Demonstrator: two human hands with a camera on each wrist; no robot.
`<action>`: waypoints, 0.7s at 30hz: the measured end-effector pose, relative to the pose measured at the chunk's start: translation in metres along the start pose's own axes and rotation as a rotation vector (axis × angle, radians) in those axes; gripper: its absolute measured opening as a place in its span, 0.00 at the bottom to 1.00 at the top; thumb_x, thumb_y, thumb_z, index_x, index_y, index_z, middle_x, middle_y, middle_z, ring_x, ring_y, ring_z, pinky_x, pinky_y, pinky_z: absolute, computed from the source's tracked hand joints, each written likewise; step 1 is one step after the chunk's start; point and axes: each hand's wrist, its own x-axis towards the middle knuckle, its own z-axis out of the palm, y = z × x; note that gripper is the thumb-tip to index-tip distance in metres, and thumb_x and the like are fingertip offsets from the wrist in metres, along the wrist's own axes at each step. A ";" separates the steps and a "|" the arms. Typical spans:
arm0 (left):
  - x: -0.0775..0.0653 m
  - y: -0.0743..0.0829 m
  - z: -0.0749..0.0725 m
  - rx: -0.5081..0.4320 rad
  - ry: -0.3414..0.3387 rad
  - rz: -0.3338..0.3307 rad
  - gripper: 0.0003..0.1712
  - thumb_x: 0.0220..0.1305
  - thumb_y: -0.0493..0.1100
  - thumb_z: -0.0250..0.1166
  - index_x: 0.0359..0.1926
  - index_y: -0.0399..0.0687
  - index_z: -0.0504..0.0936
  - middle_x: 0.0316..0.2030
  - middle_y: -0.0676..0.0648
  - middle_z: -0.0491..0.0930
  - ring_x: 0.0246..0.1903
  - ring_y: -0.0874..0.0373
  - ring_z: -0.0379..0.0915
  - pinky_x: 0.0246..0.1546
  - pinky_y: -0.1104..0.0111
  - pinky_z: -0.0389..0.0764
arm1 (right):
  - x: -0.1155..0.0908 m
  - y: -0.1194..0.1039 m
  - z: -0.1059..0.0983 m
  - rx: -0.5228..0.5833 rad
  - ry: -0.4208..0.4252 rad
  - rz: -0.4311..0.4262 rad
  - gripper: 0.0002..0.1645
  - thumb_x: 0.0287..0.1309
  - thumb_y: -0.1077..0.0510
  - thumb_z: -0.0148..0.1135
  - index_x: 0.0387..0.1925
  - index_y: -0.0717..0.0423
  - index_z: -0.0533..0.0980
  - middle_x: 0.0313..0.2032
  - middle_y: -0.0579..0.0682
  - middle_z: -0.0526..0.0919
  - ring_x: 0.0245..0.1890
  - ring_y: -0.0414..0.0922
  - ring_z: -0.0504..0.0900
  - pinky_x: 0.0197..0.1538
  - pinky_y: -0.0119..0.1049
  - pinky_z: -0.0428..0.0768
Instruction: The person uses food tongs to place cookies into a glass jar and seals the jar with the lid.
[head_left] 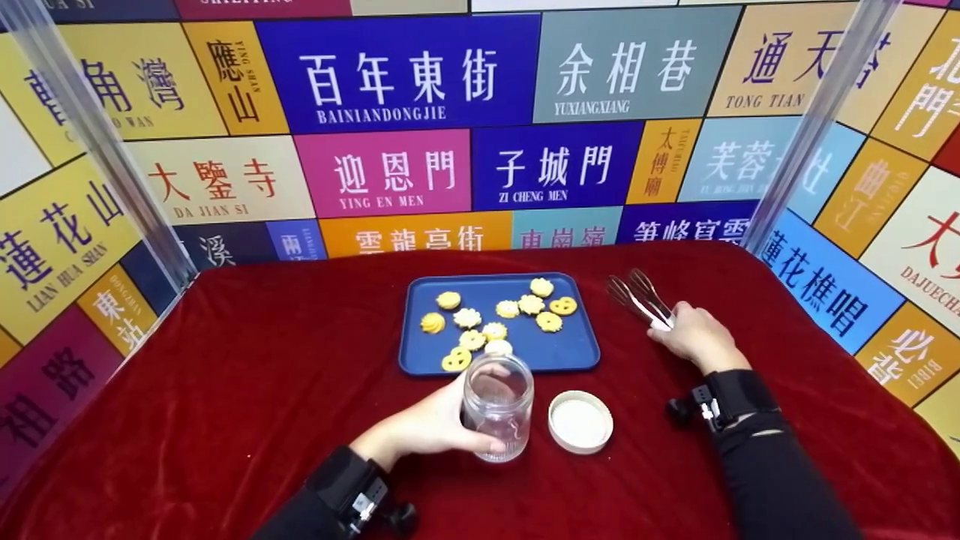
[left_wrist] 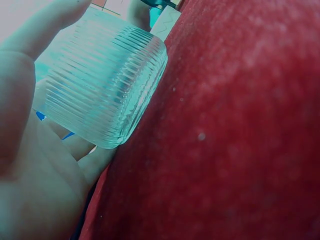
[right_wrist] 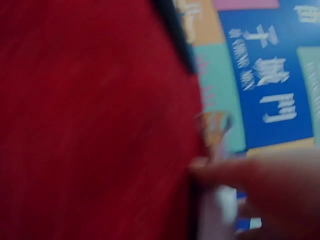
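Observation:
My left hand (head_left: 431, 420) grips a clear glass jar (head_left: 499, 420) with an open top; its thumb lies across the near side. In the left wrist view the ribbed lower part of the jar (left_wrist: 107, 82) shows between thumb and fingers; whether its base touches the cloth I cannot tell. Over at the right, my right hand (head_left: 697, 335) holds tongs (head_left: 660, 321) by the white handle, their two looped ends pointing away to the far left. The right wrist view is blurred, with a finger (right_wrist: 230, 172) over the pale handle (right_wrist: 220, 212).
Behind the jar lies a blue tray (head_left: 577, 351) with several cookies, some flower-shaped, some pretzel-shaped (head_left: 456, 359). A round pale lid (head_left: 580, 424) lies just right of the jar. Red cloth (head_left: 300, 360) covers the table; a wall of coloured signs (head_left: 405, 75) stands behind.

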 end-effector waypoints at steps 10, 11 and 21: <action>0.003 -0.002 0.003 -0.015 -0.006 0.015 0.50 0.56 0.40 0.83 0.74 0.53 0.64 0.64 0.51 0.78 0.65 0.57 0.75 0.72 0.62 0.72 | 0.000 0.012 0.002 0.017 -0.039 -0.030 0.45 0.72 0.40 0.63 0.67 0.73 0.60 0.49 0.72 0.71 0.48 0.69 0.72 0.53 0.63 0.73; 0.003 -0.003 0.003 -0.022 -0.009 0.019 0.50 0.56 0.40 0.82 0.74 0.51 0.64 0.64 0.50 0.78 0.65 0.56 0.75 0.72 0.62 0.72 | 0.000 0.013 0.002 0.013 -0.036 -0.031 0.45 0.72 0.40 0.63 0.67 0.73 0.61 0.49 0.72 0.71 0.48 0.69 0.72 0.53 0.64 0.73; 0.000 -0.002 -0.001 -0.021 -0.013 0.019 0.49 0.56 0.40 0.82 0.73 0.52 0.64 0.65 0.49 0.77 0.65 0.56 0.75 0.72 0.62 0.71 | 0.005 0.007 0.005 0.000 0.026 -0.006 0.30 0.75 0.44 0.61 0.49 0.72 0.69 0.41 0.68 0.75 0.41 0.63 0.75 0.48 0.59 0.76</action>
